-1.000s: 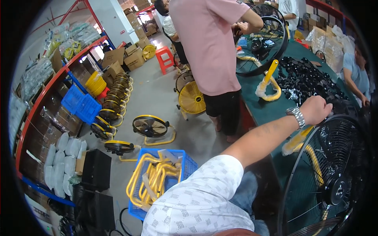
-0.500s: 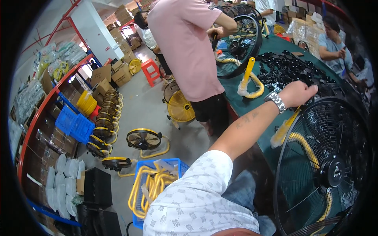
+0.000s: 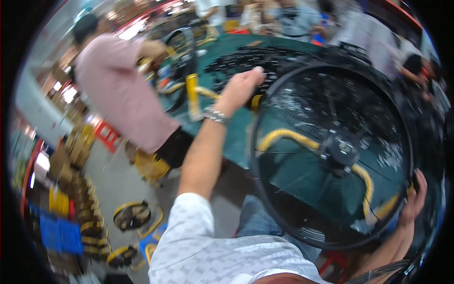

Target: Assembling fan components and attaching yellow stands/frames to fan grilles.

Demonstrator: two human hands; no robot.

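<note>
A large round fan (image 3: 340,149), with a black rim and a dark central hub, stands upright on the green table in front of me. Its padded yellow tube stand (image 3: 288,137) shows through the open frame. My left hand (image 3: 241,90) is closed at the upper left of the rim, beside a yellow bracket end (image 3: 256,102). Whatever its fingers hold there is too blurred to name. At the right side of the rim, my right hand (image 3: 414,201) curls its fingers by the other bracket end; what they grip is partly hidden.
Many small black parts (image 3: 246,59) lie across the green table (image 3: 236,137). Another yellow stand (image 3: 192,94) stands left of my hand. A person in pink (image 3: 125,90) works at a second fan (image 3: 184,71). Finished-looking fans (image 3: 132,215) and a blue crate (image 3: 153,236) are on the floor.
My view has swung right, so the fan sits nearer the middle and the person in pink further left. My right hand now shows at the rim. My left stays near the rim's upper left.
</note>
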